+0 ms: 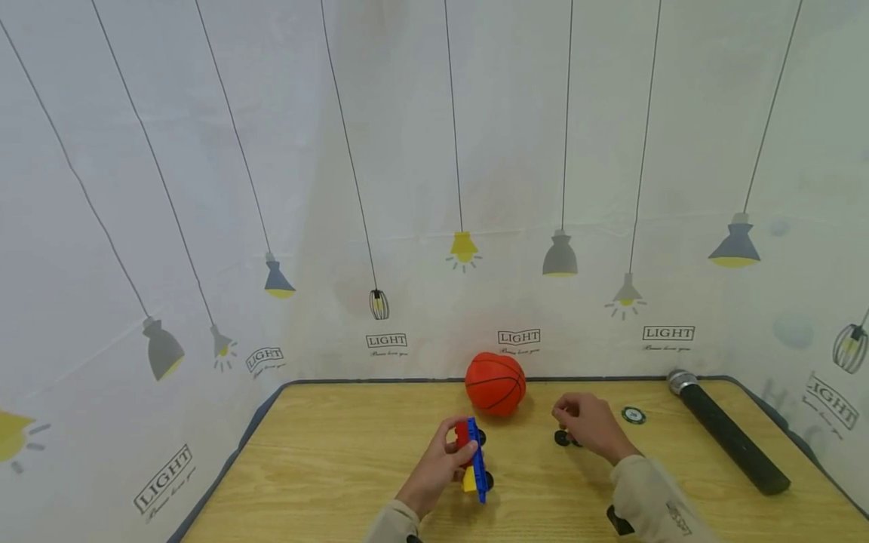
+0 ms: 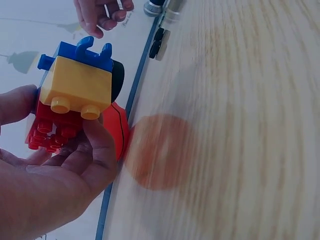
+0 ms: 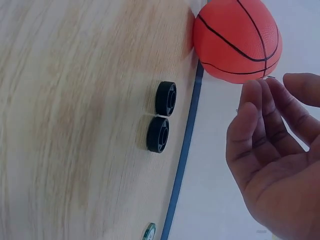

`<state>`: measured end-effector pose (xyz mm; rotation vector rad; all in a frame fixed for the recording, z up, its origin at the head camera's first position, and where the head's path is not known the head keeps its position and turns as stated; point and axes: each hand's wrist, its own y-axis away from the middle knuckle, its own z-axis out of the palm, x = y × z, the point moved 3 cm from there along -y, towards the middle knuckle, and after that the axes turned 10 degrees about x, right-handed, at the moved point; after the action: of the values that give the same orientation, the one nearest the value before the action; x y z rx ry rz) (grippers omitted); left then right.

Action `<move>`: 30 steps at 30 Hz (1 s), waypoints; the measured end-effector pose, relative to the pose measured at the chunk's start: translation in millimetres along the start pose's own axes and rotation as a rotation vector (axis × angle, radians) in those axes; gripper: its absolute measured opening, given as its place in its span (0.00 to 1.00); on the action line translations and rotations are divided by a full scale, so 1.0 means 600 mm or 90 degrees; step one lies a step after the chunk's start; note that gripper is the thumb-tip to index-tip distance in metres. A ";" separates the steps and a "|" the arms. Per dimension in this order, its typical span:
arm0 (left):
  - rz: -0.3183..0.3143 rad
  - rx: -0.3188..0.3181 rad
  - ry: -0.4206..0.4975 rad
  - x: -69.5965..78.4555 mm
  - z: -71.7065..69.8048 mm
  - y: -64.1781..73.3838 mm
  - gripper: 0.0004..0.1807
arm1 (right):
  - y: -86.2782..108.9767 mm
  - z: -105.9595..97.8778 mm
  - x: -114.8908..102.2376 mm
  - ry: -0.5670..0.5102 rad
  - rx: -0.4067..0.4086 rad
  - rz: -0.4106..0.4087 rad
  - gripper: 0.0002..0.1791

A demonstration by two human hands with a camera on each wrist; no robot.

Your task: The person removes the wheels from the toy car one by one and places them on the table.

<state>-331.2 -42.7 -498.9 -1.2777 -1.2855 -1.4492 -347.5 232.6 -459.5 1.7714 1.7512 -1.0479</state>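
Observation:
My left hand grips a toy block car around its body, tilted on its side above the table. The car has a blue base, red bricks and a yellow brick. Black wheels sit along one side of the base. My right hand hovers over two loose black wheels lying close together on the table. Its fingers are loosely bent, with nothing visible between them in the right wrist view, and stand apart from the wheels.
A red toy basketball stands at the table's back edge, between and beyond the hands. To the right lie a green-rimmed poker chip and a black microphone. The wood-grain table meets a white printed backdrop.

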 end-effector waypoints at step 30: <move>-0.008 -0.019 -0.011 0.000 0.012 0.001 0.30 | 0.019 0.036 -0.015 -0.190 -0.085 0.033 0.09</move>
<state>-329.5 -35.7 -498.8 -1.3069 -1.2894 -1.4740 -340.0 208.9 -468.4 1.4852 1.5460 -1.0843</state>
